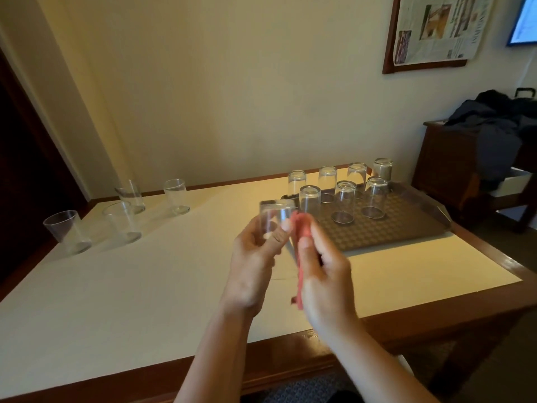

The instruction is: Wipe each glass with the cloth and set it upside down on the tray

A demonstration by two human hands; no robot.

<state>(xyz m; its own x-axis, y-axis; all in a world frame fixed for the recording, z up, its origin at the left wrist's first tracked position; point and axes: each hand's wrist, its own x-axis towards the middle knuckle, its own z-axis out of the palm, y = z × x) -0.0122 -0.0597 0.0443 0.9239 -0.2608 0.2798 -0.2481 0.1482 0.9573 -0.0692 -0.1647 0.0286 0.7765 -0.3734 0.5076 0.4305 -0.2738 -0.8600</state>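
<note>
Framed newspaper sheet (436, 27) on the wall, dark clothing (499, 126) heaped over a wooden side cabinet (444, 170) (far right).

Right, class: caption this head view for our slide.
Left hand holds a clear drinking glass, right hand a red cloth, near the brown patterned tray.

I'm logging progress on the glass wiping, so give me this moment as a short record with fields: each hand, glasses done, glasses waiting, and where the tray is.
left hand: left hand holds a glass above the table
right hand: right hand pinches a red cloth against that glass
glasses done: seven upside down on the tray
glasses waiting: four upright at the table's far left, such as the nearest one
tray place: far right part of the table
stage: the held glass is not yet on the tray
</note>
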